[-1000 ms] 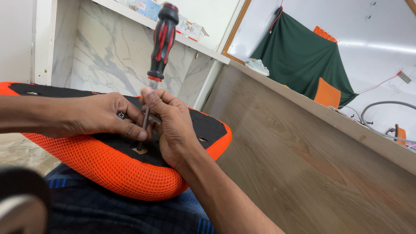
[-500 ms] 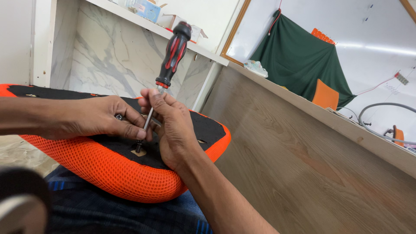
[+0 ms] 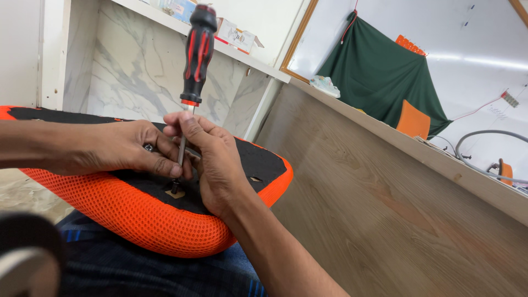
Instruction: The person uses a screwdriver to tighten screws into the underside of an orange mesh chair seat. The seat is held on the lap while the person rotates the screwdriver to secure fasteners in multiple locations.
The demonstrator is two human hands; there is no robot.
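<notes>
An orange mesh seat cushion (image 3: 148, 223) lies upside down on my lap, its black underside (image 3: 258, 162) facing up. A screwdriver with a black and red handle (image 3: 196, 52) stands nearly upright, its metal shaft going down to a small fitting (image 3: 175, 193) on the black underside. My right hand (image 3: 217, 165) pinches the shaft below the handle. My left hand (image 3: 124, 148) rests on the cushion beside it, fingertips touching the shaft near its tip and a small metal part.
A wood-grain panel (image 3: 385, 209) rises on the right. Behind the cushion is a marble-patterned wall (image 3: 126, 71) under a white shelf with small boxes (image 3: 236, 36). A green cloth (image 3: 379, 88) and an orange object (image 3: 412, 120) are far right.
The screwdriver handle has swung from leaning right back to nearly upright. Both hands stay at the shaft on the cushion.
</notes>
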